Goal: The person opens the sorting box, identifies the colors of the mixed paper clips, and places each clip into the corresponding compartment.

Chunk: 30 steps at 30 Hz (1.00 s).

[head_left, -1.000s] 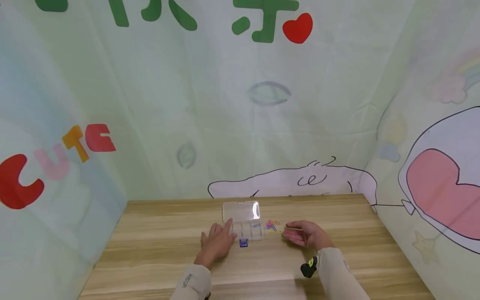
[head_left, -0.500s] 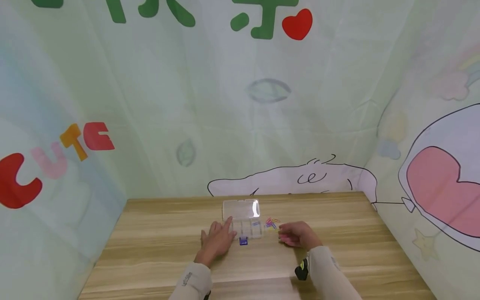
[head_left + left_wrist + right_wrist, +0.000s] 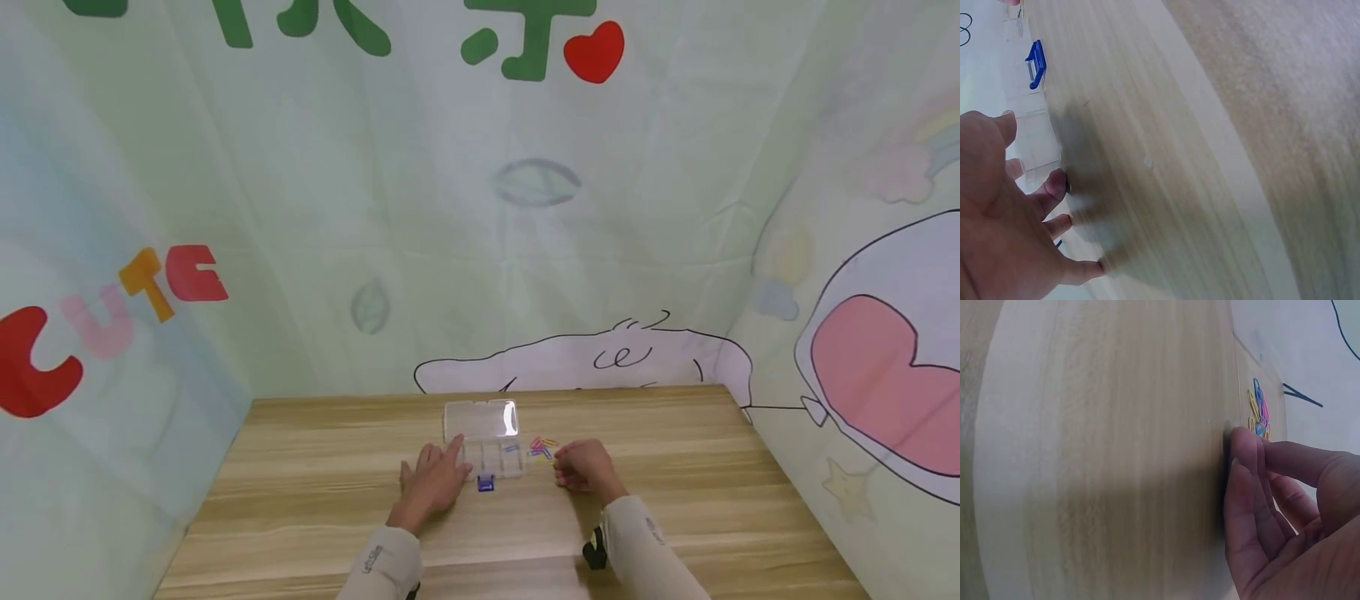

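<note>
A clear plastic compartment box (image 3: 491, 458) lies on the wooden table with its transparent lid (image 3: 480, 421) raised back. Its latch (image 3: 486, 483) is blue, and a blue paper clip (image 3: 511, 448) lies in the right compartment. My left hand (image 3: 435, 479) rests at the box's left side, fingers spread, index finger along its edge. Right of the box is a small pile of colored paper clips (image 3: 1260, 403), pink, blue and yellow. My right hand (image 3: 585, 467) has thumb and fingertips drawn together at the pile's near side, pinching a yellow paper clip (image 3: 1251, 423), partly hidden by the fingertips.
The wooden table (image 3: 322, 517) stretches around the box to both sides and toward the front. A printed cloth backdrop (image 3: 450, 250) with letters and cartoon drawings hangs right behind the table's back edge and along both sides.
My right hand has moved left to the paper clips, and its fingers, spread a second ago, have come together. The left hand and the box have stayed in place.
</note>
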{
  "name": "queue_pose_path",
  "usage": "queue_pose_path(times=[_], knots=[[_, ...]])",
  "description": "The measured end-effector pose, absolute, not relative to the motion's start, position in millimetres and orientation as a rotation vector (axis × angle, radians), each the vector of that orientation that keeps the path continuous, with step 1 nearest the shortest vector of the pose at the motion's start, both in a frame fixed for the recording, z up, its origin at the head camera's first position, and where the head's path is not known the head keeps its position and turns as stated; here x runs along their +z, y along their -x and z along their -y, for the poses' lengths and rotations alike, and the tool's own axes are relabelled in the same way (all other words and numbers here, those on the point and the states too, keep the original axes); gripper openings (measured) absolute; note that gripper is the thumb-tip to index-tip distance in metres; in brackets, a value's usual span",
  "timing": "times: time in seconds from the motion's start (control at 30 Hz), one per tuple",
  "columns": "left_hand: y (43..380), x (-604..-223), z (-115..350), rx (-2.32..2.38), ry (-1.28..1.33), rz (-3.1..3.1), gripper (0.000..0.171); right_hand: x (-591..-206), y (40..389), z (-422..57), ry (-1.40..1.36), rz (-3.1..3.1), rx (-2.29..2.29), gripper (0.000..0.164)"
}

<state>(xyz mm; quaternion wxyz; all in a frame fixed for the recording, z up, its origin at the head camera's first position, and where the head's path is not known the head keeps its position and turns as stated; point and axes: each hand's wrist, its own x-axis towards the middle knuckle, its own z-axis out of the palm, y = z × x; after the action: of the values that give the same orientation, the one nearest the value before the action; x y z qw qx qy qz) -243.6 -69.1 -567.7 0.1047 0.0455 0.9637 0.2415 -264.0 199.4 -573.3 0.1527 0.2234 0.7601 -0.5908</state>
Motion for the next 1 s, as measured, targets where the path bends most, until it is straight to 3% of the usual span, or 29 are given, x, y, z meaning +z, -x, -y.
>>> queue_pose_path(times=[0.6,1.0], knots=[[242.8,-568.5,69.3,0.696,-0.117,-2.832,0.057,-574.5,262.5,-208.0,-0.661,-2.084,-1.722,0.004],[241.5,-566.3,67.9,0.708,-0.124,-2.844,0.056,-576.3,263.3,-201.6,-0.686,-1.836,-1.939,0.014]])
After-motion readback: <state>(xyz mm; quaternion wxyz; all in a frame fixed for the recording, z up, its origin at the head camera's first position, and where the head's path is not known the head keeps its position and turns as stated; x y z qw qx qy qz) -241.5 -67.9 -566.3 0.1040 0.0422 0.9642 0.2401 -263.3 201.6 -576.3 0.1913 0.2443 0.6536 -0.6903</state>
